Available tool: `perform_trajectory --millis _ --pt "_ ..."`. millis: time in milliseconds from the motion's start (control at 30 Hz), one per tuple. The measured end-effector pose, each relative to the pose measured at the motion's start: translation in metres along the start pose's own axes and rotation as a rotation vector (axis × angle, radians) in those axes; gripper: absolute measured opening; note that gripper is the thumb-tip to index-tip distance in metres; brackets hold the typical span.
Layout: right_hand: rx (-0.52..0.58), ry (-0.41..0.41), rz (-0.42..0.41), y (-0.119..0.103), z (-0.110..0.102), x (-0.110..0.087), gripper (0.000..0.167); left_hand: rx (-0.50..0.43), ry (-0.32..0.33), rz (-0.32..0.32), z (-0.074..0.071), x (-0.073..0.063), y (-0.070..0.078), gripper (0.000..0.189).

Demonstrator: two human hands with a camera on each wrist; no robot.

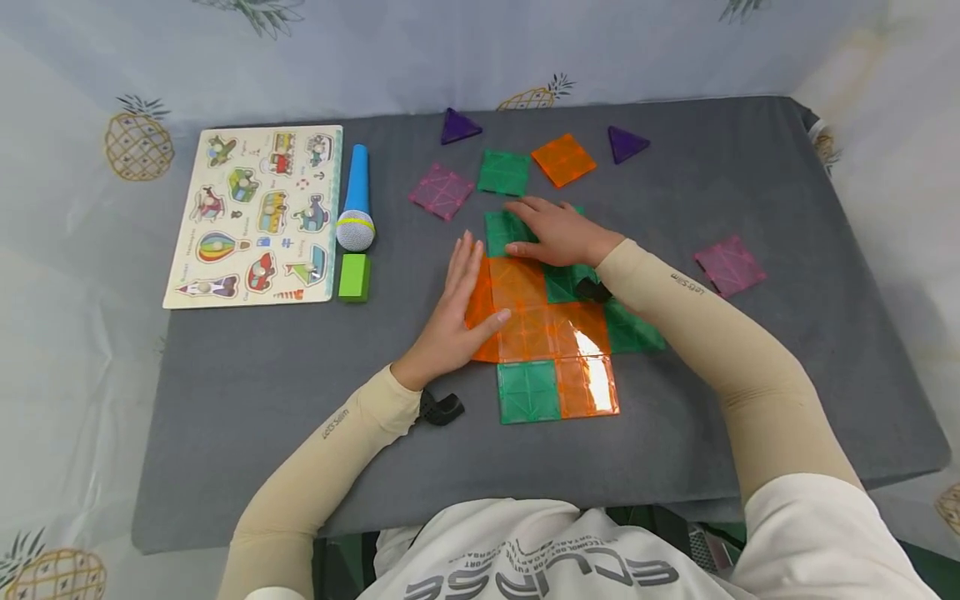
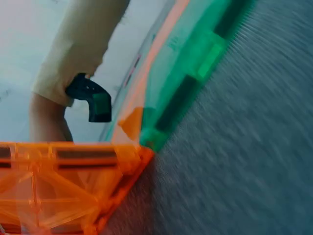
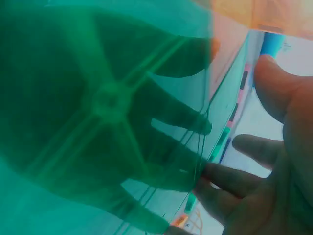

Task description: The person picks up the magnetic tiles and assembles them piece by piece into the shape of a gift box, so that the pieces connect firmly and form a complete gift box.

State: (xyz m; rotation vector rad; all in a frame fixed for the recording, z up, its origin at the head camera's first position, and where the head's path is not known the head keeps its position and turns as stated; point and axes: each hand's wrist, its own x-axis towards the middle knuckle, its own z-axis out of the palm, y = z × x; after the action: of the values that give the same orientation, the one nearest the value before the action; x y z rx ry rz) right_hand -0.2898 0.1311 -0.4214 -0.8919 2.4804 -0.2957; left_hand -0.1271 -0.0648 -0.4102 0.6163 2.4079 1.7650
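A flat joined sheet of translucent magnetic tiles lies before me, with orange tiles (image 1: 525, 329) in the middle and green tiles (image 1: 528, 392) around them. My left hand (image 1: 450, 325) rests along its left side, fingers straight against a tilted orange tile (image 1: 480, 300), thumb over the top. That orange tile (image 2: 54, 191) fills the lower left of the left wrist view. My right hand (image 1: 558, 229) reaches over the far end with fingers extended, its fingertips at a green tile (image 1: 498, 237). In the right wrist view a green tile (image 3: 107, 103) mirrors the right hand (image 3: 264, 181).
Beyond the sheet lie a loose green tile (image 1: 504, 172), an orange tile (image 1: 564, 160), a pink tile (image 1: 442, 192) and two purple triangles (image 1: 459, 127). Another pink tile (image 1: 730, 265) is at right. A puzzle board (image 1: 255, 217), toy microphone (image 1: 357, 196) and green block (image 1: 354, 277) stand left.
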Motion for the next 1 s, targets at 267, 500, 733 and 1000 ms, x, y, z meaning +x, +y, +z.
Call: perform_trajectory --millis 267,500,733,1000 --pt "0.082 0.076 -0.059 0.001 0.001 -0.001 0.068 0.047 0.031 0.054 0.018 0.013 -0.028 0.085" --pt "0.050 0.212 -0.077 -0.013 -0.006 -0.018 0.060 0.063 0.049 0.083 0.026 0.021 -0.030 0.077" --pt "-0.028 0.349 -0.144 -0.031 -0.004 -0.055 0.056 0.093 0.077 0.114 0.029 0.025 -0.029 0.074" --pt "-0.147 0.389 -0.156 -0.047 0.016 -0.086 0.058 0.136 0.118 0.134 0.031 0.026 -0.030 0.085"
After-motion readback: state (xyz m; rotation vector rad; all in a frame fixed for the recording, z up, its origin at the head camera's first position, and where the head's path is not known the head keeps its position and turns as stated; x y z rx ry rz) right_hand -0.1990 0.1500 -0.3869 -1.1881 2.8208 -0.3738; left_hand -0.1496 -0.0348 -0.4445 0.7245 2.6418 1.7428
